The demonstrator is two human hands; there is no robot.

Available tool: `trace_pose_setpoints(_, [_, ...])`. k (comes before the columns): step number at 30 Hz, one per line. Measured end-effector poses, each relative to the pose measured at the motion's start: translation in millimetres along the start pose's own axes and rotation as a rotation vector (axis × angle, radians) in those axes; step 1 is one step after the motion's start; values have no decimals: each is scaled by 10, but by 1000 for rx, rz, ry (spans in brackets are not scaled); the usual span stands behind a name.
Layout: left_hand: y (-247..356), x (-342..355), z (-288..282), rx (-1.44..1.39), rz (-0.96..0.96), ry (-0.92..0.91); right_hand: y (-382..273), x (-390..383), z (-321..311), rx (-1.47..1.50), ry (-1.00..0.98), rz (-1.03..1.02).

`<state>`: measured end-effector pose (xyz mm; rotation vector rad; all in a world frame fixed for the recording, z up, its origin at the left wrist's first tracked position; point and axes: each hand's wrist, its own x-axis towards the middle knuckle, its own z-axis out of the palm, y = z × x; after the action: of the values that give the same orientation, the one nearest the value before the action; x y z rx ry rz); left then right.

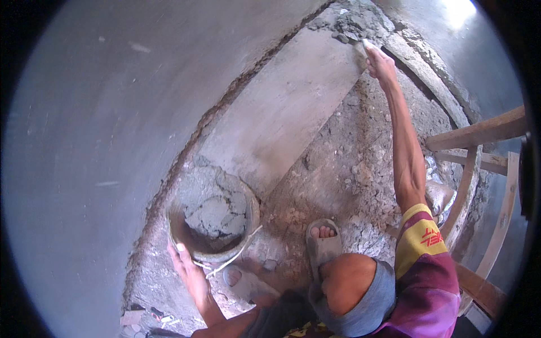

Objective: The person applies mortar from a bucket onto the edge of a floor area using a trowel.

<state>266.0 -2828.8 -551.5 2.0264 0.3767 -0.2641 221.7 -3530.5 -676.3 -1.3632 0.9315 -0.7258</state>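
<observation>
Right hand: the hand (380, 65) is stretched far forward, and its fingers are folded around the handle of a small trowel (353, 37). How each finger is pressed cannot be told, because they are small and partly turned away.
Trowel: it is held at the edge of the mortar heap (363, 21); the handle is mostly covered by the hand, and the blade is hard to separate from the grey mortar.
Left hand: the hand (190, 270) is laid at the near left side of the bucket (255, 211), with fingertips at the rim. Some fingers are hidden by one another, so whether the rim is pinched cannot be told.
Bucket: it is stood on the ground beside the wall (96, 141), and wet mortar (217, 211) is contained in it; its bottom is not seen. By the pale handle (239, 253) the near rim is crossed.
Smooth strip: a flat grey surface (287, 96) is seen between bucket and heap; its near end is partly covered by the bucket.
Feet: one sandal (327, 248) is partly hidden by the bent knee (346, 284).
Right side: a wooden frame (479, 132) is cut off by the dark picture border.
Lower left: small objects (160, 315) cannot be identified clearly.
</observation>
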Motion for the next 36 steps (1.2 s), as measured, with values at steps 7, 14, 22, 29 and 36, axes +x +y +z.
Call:
trace_pose_setpoints(7, [279, -53, 201, -20, -49, -93, -460, -1771, 250, -276, -218, -19])
trace_pose_setpoints(14, [12, 190, -32, -61, 271, -131, -569, -3440, 1351, -433, -745, -342])
trace_pose_setpoints(22, [-104, 93, -76, -94, 38, -69, -566, -2618, 973, 62, -168, 272])
trace_pose_setpoints(29, [35, 48, 65, -88, 87, -132, -266, -1279, -242, 256, -41, 300])
trace_pose_setpoints(36, [-12, 86, 39, -33, 17, -17, -113, 55, 325, 399, -9, 260])
